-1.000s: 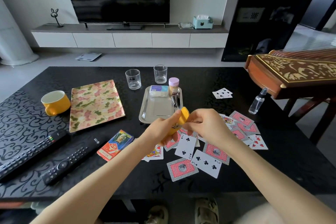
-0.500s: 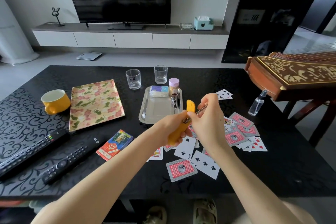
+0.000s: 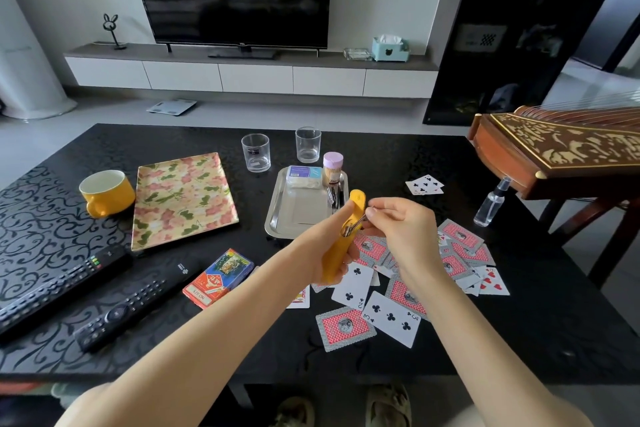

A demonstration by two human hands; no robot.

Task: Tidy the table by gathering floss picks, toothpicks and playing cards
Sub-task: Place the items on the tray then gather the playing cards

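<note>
My left hand (image 3: 322, 253) grips a slim yellow case (image 3: 341, 253) upright above the table. My right hand (image 3: 403, 229) pinches a small metal tool (image 3: 355, 226) at the case's open side. Playing cards (image 3: 394, 317) lie scattered face up and face down under and right of my hands, with a few more cards (image 3: 424, 184) farther back. A card box (image 3: 218, 277) lies left of them. On the steel tray (image 3: 298, 215) stand a floss pick pack (image 3: 304, 176) and a pink-lidded toothpick jar (image 3: 332, 168).
Two glasses (image 3: 256, 152) stand behind the tray. A floral tray (image 3: 183, 199), a yellow mug (image 3: 105, 192) and two remotes (image 3: 135, 305) occupy the left side. A small spray bottle (image 3: 490, 203) stands at the right, near a wooden zither (image 3: 561, 149).
Both hands rose from the cards. The yellow case turned upright in my left hand, and my right hand drew the metal tool partly out of it.
</note>
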